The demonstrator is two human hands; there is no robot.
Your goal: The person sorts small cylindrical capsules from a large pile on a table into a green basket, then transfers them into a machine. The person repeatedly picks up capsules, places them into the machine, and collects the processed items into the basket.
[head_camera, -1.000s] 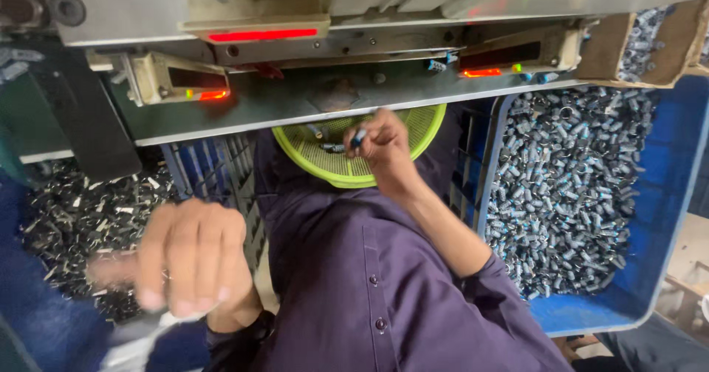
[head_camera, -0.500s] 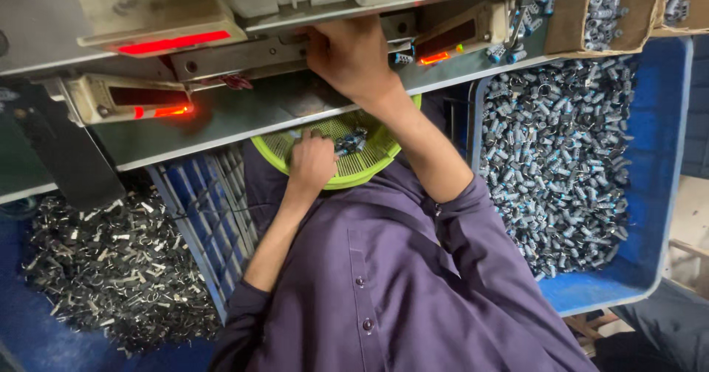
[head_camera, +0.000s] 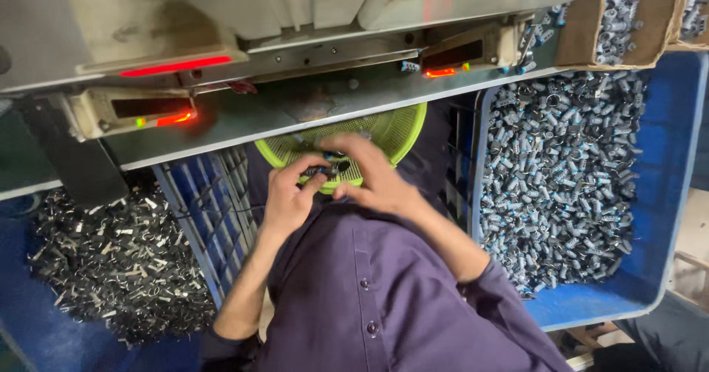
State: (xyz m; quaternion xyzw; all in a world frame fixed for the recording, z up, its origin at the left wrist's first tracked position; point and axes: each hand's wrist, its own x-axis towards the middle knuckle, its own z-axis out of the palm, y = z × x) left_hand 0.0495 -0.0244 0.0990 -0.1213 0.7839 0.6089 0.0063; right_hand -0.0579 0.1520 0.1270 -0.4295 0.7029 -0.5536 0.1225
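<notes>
Right now, closest to the camera, there is the person's dark purple buttoned shirt [head_camera: 384, 298], and both forearms reach up from it to meet over a lime-green mesh basket [head_camera: 395, 132] held in the lap. The left hand [head_camera: 289, 195] has its fingers curled narrow around a small dark part [head_camera: 319, 171], pinched at the fingertips; the right hand [head_camera: 373, 180] arches over the same spot with fingers bent, touching or nearly touching that part, though I cannot tell whether it grips anything of its own. The part sits just above the basket's mesh, between the two hands.

To the left lies a heap of small metal clips [head_camera: 111, 261] on a blue surface; to the right a blue crate [head_camera: 665, 195] is heaped with grey and blue cylindrical pieces [head_camera: 561, 187]. Judging by that full crate, most of the work looks still ahead.

Farther off, the grey machine shelf [head_camera: 310, 110] with red lights [head_camera: 173, 67] stands above the basket.
</notes>
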